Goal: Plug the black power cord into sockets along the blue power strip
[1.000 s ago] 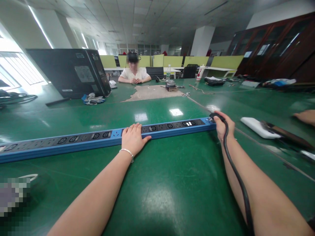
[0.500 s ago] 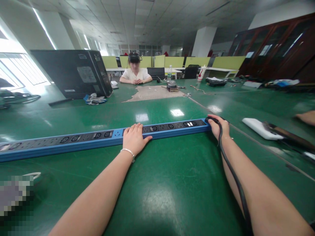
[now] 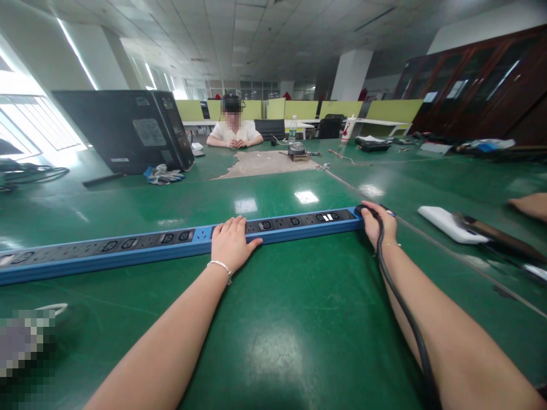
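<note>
A long blue power strip (image 3: 294,230) with black sockets lies across the green table. My left hand (image 3: 233,239) is wrapped over its middle, fingers on top and thumb along the near side. At the strip's right end, my right hand (image 3: 378,222) is closed around the end where a black cable (image 3: 399,296) comes out. That cable runs down along my right forearm to the bottom edge. The underside of my right hand's grip is hidden.
On the green table (image 3: 299,307) stand a black computer case (image 3: 123,131) and gloves (image 3: 163,174) at the left. A white object (image 3: 450,225) lies at the right. A person (image 3: 235,130) sits opposite; another person's hand (image 3: 530,205) rests at the right edge.
The view has shifted very slightly. Both hands keep their places on the blue power strip.
</note>
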Tool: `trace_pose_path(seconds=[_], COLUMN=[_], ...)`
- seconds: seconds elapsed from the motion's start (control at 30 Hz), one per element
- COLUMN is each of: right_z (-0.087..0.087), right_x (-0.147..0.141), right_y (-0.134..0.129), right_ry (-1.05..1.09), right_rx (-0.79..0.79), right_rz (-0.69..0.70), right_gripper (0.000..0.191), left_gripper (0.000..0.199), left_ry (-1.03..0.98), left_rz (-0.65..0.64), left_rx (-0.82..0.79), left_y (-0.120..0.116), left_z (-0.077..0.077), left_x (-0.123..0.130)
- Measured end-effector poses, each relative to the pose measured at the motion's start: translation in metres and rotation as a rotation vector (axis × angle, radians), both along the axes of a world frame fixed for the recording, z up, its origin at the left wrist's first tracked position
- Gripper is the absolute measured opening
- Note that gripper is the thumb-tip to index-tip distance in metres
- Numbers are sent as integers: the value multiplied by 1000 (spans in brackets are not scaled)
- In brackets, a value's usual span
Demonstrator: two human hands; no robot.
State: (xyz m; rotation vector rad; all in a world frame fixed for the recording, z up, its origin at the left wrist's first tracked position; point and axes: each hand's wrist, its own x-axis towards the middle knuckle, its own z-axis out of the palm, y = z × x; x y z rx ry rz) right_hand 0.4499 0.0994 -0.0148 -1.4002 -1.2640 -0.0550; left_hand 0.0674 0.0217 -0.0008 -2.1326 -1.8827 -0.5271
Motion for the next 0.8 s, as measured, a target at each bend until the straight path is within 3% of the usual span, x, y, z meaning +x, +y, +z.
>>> trace_pose_path(seconds=[0.13,0.3,0.57,0.8], right_z=[11,16,10,14], right_x=[-9,-18,-18,-22], right_y=[-2,-9,-5,-7], right_ry=[181,99,-28,-193], right_rx=[241,33,-38,-90], right_rz=[-28,129,107,64], right_gripper=[33,29,33,33], left_gripper=[66,67,67,67], left_ry=[1,-1,-5,-10], left_rz=[4,4,2,2], left_rx=[-4,0,3,7], left_y=[0,1,1,1], left_z=[0,-1,-1,-2], left_x=[0,0,0,0])
